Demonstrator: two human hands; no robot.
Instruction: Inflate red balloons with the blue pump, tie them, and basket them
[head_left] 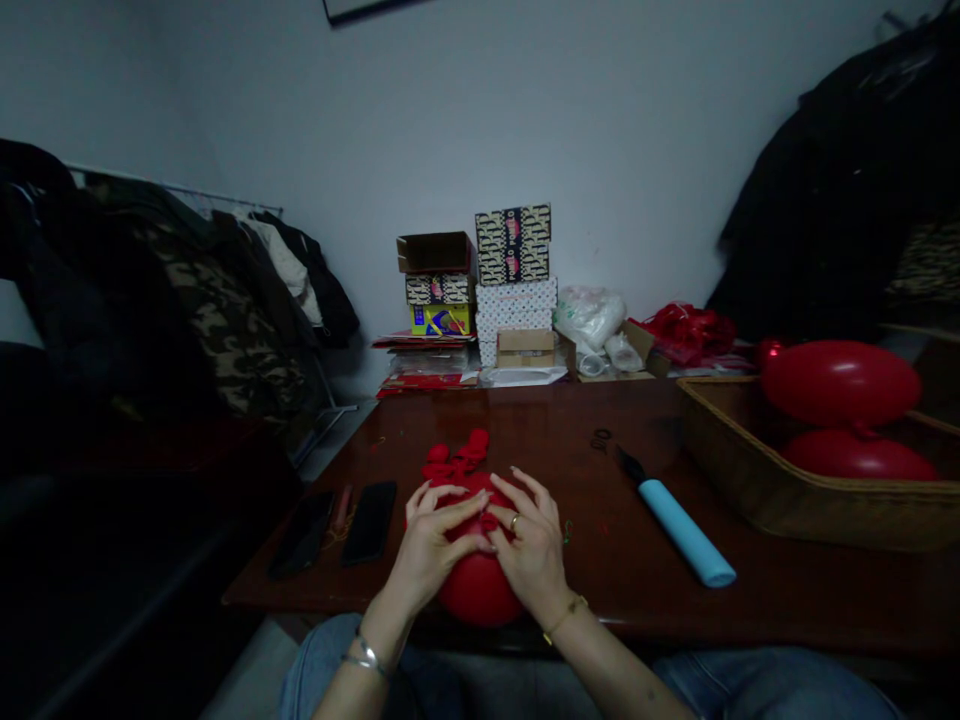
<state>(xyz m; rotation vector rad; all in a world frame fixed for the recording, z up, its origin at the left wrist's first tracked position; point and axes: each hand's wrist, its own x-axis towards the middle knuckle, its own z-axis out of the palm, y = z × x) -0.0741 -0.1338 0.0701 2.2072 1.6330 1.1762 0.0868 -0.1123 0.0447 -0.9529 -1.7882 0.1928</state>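
Observation:
A red inflated balloon (475, 590) rests at the near edge of the dark wooden table (570, 440). My left hand (431, 540) and my right hand (531, 545) both lie on top of it, fingertips pinched together at its neck in the middle. A small heap of flat red balloons (457, 456) lies just beyond my hands. A light blue hand pump (684, 528) with a black nozzle lies to the right of my right hand.
Two dark phones (369, 522) and a pink pen lie left of my hands. A wicker basket (757, 480) at right holds two inflated red balloons (838, 384). Stacked boxes (514, 285) and plastic bags stand at the far edge. Coats hang at left and right.

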